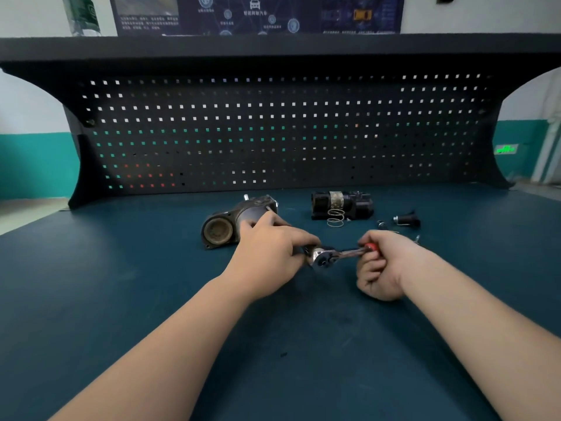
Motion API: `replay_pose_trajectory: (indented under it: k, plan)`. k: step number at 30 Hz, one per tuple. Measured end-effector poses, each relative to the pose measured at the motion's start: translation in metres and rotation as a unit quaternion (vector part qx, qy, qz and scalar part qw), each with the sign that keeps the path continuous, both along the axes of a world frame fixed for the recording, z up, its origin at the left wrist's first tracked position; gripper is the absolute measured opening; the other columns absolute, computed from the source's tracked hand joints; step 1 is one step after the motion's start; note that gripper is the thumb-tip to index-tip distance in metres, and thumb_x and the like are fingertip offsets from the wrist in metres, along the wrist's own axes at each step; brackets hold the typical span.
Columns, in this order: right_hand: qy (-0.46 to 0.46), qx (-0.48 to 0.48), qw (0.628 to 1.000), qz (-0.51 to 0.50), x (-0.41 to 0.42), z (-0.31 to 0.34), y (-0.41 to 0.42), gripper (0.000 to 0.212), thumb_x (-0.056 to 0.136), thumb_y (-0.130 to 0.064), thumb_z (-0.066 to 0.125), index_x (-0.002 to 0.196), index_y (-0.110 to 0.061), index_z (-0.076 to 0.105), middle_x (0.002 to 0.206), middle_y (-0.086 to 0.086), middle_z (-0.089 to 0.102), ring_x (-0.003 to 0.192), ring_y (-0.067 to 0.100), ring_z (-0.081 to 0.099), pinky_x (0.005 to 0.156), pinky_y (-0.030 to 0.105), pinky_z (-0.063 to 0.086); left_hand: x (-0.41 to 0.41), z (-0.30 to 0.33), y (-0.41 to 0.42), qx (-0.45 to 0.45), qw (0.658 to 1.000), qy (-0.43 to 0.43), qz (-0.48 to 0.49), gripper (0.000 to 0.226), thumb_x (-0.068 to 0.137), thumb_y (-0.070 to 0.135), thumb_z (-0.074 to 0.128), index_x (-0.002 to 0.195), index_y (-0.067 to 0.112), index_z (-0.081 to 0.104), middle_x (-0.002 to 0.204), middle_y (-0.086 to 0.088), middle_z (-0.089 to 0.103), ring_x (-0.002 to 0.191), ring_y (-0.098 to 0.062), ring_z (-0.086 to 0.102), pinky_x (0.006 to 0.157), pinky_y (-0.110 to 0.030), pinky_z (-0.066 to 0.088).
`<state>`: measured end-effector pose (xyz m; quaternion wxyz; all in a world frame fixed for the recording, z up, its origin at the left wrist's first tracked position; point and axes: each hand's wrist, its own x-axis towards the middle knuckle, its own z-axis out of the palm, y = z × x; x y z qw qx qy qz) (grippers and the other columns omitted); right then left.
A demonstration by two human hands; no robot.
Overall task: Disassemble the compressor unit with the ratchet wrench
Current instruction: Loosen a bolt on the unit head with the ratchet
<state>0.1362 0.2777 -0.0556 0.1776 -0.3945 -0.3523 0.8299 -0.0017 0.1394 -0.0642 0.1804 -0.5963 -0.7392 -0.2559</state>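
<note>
In the head view, the right hand [381, 267] curls its grip around the red-handled chrome ratchet wrench [340, 255], while the left hand [270, 253] pinches the wrench's head. The dark metal compressor housing [233, 221] lies on the dark blue counter [121, 284] just behind the left hand, with a black cylindrical part [341, 205] and a wire spring [335, 218] further back.

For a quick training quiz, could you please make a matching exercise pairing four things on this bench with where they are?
Things:
1. ratchet wrench
2. coil spring
3. compressor housing
4. small black cap

Places:
A. far right among loose small parts
B. held between both hands
C. in front of the black cylindrical part
D. behind the left hand

Pairs: 1-B, 2-C, 3-D, 4-A. The right hand grips the wrench's red handle.
</note>
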Motion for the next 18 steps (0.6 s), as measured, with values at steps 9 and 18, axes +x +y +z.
replay_pose_trajectory:
  k: [9,18]
  plan:
    - [0.212,0.39,0.889,-0.115,-0.006,0.025,-0.021,0.037,0.087,-0.027,0.068,0.058,-0.018,0.046,0.04,-0.003,0.028,0.033,0.01,0.021,0.037,0.019,0.021,0.001,0.002,-0.002,-0.008,1.0,0.011,-0.004,0.025,0.085,0.031,0.061,0.105,0.046,0.065,0.108,0.033,0.061,0.101,-0.009,0.037,0.081,-0.038,0.025]
    - [0.068,0.018,0.994,-0.078,-0.005,0.001,-0.002,0.028,0.083,-0.022,0.055,0.06,-0.022,0.039,0.037,-0.01,0.021,0.026,0.006,0.017,0.036,0.012,0.015,0.0,-0.001,0.001,0.012,1.0,0.02,0.01,0.028,0.082,0.033,0.063,0.106,0.047,0.063,0.104,0.032,0.062,0.096,-0.004,0.033,0.083,-0.036,0.024]
